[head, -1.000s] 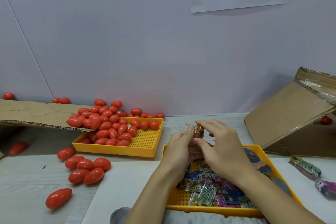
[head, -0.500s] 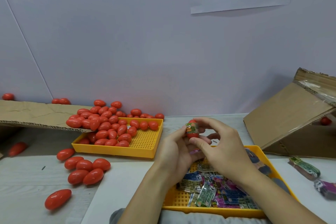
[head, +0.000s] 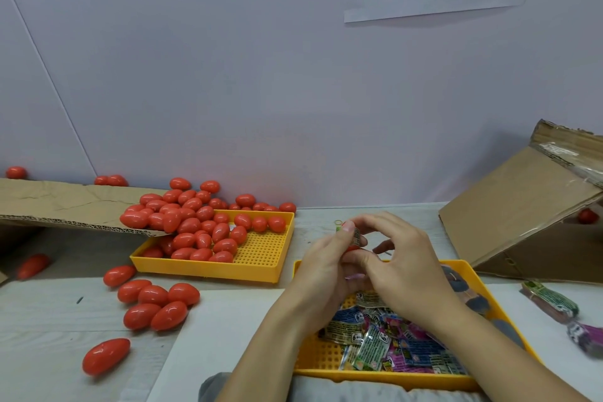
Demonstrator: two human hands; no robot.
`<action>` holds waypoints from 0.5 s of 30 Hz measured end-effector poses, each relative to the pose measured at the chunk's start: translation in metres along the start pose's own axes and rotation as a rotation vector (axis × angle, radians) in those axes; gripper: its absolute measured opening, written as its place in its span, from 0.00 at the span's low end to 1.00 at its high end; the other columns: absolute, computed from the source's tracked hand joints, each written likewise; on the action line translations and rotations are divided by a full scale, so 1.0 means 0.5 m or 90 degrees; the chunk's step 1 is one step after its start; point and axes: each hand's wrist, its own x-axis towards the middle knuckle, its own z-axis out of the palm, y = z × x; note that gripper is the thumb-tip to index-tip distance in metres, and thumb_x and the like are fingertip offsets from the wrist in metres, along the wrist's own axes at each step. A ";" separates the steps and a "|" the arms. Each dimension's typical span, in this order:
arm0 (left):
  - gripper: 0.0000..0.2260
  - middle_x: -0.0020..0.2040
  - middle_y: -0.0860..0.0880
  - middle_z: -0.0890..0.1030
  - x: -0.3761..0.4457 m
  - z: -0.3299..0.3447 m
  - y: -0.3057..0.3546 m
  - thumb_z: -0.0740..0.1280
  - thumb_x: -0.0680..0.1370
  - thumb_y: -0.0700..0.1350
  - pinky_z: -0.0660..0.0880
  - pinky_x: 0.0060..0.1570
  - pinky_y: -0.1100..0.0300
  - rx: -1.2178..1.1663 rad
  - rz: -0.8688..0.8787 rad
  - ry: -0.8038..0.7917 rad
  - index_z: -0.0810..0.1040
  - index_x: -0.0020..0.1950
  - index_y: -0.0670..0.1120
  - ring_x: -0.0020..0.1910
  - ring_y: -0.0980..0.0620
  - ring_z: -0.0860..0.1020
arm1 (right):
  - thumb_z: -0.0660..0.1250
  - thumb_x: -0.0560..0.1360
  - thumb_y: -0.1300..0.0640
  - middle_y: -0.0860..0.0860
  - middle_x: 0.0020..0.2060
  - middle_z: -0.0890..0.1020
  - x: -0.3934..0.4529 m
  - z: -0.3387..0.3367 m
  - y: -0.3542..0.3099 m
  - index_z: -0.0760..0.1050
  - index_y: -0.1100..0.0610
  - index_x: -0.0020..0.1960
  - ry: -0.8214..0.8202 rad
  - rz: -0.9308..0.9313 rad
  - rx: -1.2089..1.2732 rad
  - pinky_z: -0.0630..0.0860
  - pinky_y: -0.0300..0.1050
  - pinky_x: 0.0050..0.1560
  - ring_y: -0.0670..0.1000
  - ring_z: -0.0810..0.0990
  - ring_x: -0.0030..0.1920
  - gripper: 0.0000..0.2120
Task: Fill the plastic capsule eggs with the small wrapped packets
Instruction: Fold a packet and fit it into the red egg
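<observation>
Change: since 0.5 s ago the red cap is gone from view; left hand [head: 329,258] thumb now covers the top.
Egg [head: 354,240]: pinched by both hands above the packet tray [head: 375,377], packet inside.
Right hand [head: 396,258]: fingers curled on it.
Meaning: probably closing; 1 more nearly filled.

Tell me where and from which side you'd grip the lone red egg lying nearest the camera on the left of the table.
Take the lone red egg across its narrow middle, thumb and finger on the two long flanks, coming from above. It lies flat on its side on the table, long axis slanting up to the right, with nothing touching it. Its ends taper and look glossy, so a pinch there would probably slip.
</observation>
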 end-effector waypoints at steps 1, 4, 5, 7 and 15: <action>0.16 0.41 0.46 0.81 0.001 -0.001 -0.001 0.64 0.77 0.55 0.80 0.39 0.55 -0.005 0.000 -0.006 0.75 0.48 0.41 0.46 0.48 0.85 | 0.74 0.72 0.62 0.39 0.48 0.81 0.000 0.000 0.001 0.81 0.49 0.55 -0.003 0.000 0.004 0.75 0.36 0.47 0.42 0.79 0.54 0.14; 0.16 0.45 0.44 0.83 0.004 -0.001 -0.003 0.64 0.77 0.55 0.81 0.42 0.53 -0.005 0.002 -0.015 0.75 0.48 0.41 0.56 0.43 0.83 | 0.74 0.72 0.63 0.40 0.48 0.81 0.000 -0.001 0.002 0.81 0.49 0.54 -0.006 0.002 0.021 0.74 0.32 0.44 0.43 0.79 0.53 0.14; 0.17 0.45 0.44 0.84 0.004 -0.001 -0.003 0.63 0.78 0.55 0.81 0.43 0.53 -0.009 0.005 -0.012 0.75 0.49 0.40 0.56 0.43 0.84 | 0.74 0.72 0.63 0.40 0.48 0.81 0.000 0.000 0.003 0.81 0.49 0.54 -0.004 0.005 0.033 0.73 0.31 0.43 0.43 0.79 0.53 0.14; 0.19 0.45 0.41 0.85 0.005 -0.003 0.000 0.60 0.81 0.54 0.82 0.44 0.51 -0.035 0.006 0.003 0.78 0.52 0.38 0.53 0.42 0.84 | 0.73 0.74 0.63 0.41 0.49 0.82 0.001 0.001 0.006 0.81 0.48 0.56 -0.001 0.032 0.082 0.74 0.31 0.44 0.41 0.79 0.53 0.14; 0.14 0.50 0.36 0.84 0.007 -0.010 0.006 0.60 0.83 0.44 0.76 0.57 0.39 0.003 0.041 0.085 0.80 0.58 0.36 0.52 0.38 0.82 | 0.67 0.80 0.61 0.43 0.56 0.82 0.000 0.003 0.014 0.76 0.44 0.63 -0.061 0.108 0.198 0.78 0.32 0.46 0.40 0.78 0.59 0.16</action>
